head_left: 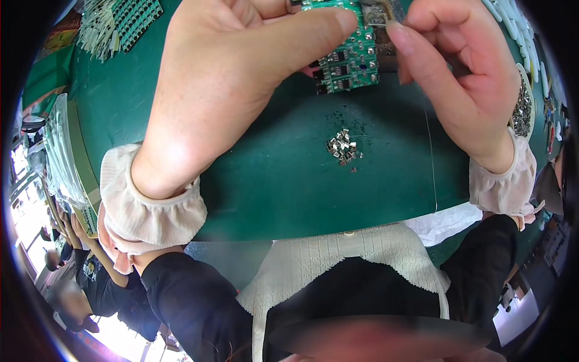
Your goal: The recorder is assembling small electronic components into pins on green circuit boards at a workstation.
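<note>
- Two bare hands meet over the table (271, 199), the work at its far side from the body.
- Left hand (241, 57): gripping the board (347, 69), thumb flat on its face, other fingers mostly hidden; likely to steady it.
- Board: green, its right edge turned to the right hand, perhaps to leave that edge reachable.
- Right hand (461, 75): thumb and fingertips drawn in by that edge, a thin silvery piece (377, 25) at the thumb tip. Too small and crowded to tell whether it is gripped.
- Dark block (386, 45) beside the board, partly covered; possibly a rest.
- Loose metal bits (342, 146) heaped nearer the body, between the forearms, probably for short reach.
- Gathered cuffs (163, 211) sit at the wrists, presumably keeping sleeves off the work.
</note>
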`<control>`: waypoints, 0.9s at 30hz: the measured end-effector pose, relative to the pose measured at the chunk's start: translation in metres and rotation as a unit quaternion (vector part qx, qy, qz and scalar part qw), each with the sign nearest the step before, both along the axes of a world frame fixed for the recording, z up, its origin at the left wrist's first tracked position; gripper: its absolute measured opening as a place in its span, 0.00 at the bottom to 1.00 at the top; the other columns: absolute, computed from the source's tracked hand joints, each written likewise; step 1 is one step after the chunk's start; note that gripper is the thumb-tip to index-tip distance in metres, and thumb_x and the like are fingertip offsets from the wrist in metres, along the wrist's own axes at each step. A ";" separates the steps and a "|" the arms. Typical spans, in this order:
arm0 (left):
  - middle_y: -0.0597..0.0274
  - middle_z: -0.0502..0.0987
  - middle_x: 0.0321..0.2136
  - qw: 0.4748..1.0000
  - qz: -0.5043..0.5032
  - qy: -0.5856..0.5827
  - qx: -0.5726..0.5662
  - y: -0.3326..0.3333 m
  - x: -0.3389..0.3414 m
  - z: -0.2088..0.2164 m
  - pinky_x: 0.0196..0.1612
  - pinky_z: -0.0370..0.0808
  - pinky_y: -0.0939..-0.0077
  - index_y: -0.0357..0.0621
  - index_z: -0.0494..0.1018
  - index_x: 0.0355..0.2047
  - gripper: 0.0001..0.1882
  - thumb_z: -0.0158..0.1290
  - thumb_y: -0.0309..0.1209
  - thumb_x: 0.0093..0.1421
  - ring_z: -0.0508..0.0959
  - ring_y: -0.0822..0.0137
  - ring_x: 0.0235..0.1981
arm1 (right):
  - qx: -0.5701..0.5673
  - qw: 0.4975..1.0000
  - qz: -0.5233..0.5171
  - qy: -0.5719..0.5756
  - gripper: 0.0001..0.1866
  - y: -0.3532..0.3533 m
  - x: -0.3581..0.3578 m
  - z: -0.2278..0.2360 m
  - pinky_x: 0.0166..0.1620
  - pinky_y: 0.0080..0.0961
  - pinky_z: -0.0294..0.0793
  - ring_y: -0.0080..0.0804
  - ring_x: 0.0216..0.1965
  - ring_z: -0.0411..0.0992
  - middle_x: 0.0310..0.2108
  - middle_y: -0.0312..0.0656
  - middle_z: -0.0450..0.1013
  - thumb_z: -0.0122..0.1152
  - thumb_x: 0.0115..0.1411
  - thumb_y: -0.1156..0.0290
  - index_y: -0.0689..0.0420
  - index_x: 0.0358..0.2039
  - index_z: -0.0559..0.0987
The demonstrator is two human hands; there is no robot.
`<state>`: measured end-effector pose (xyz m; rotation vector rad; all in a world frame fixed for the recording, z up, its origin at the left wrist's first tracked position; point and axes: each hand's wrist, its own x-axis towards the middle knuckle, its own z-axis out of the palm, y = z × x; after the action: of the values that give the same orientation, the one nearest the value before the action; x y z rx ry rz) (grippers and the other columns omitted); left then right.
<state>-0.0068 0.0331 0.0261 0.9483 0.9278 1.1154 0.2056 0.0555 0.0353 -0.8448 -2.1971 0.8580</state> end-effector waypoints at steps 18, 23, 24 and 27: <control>0.52 0.79 0.45 0.992 0.006 0.092 -0.091 -0.007 0.010 0.025 0.48 0.78 0.77 0.33 0.65 0.52 0.23 0.54 0.11 0.57 0.80 0.69 0.43 | -0.113 0.991 0.013 0.068 0.07 0.002 0.007 -0.003 0.21 0.10 0.63 0.14 0.18 0.69 0.21 0.36 0.70 0.55 0.65 0.80 0.64 0.37 0.65; 0.52 0.79 0.45 0.993 -0.010 0.089 -0.075 -0.005 0.009 0.022 0.48 0.78 0.77 0.33 0.64 0.53 0.23 0.54 0.11 0.57 0.80 0.69 0.43 | -0.151 0.986 -0.028 0.072 0.07 -0.005 0.005 -0.002 0.21 0.09 0.62 0.14 0.17 0.68 0.20 0.36 0.70 0.54 0.65 0.79 0.64 0.37 0.65; 0.52 0.79 0.45 0.993 -0.010 0.089 -0.075 -0.005 0.008 0.022 0.48 0.78 0.77 0.33 0.64 0.53 0.23 0.54 0.11 0.57 0.80 0.69 0.43 | -0.167 0.982 -0.055 0.068 0.06 -0.007 0.003 0.000 0.21 0.09 0.61 0.13 0.17 0.67 0.20 0.36 0.70 0.53 0.66 0.79 0.63 0.37 0.65; 0.52 0.79 0.45 0.993 -0.005 0.091 -0.071 -0.004 0.004 0.016 0.48 0.77 0.77 0.33 0.64 0.53 0.24 0.54 0.11 0.57 0.80 0.69 0.44 | -0.159 0.986 -0.030 0.031 0.06 -0.006 0.015 -0.001 0.24 0.11 0.61 0.13 0.22 0.67 0.24 0.34 0.70 0.57 0.62 0.80 0.61 0.36 0.68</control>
<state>-0.0024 0.0293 0.0424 0.9469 1.1331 0.9518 0.2208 0.0499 0.0343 -1.0131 -1.9993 1.2102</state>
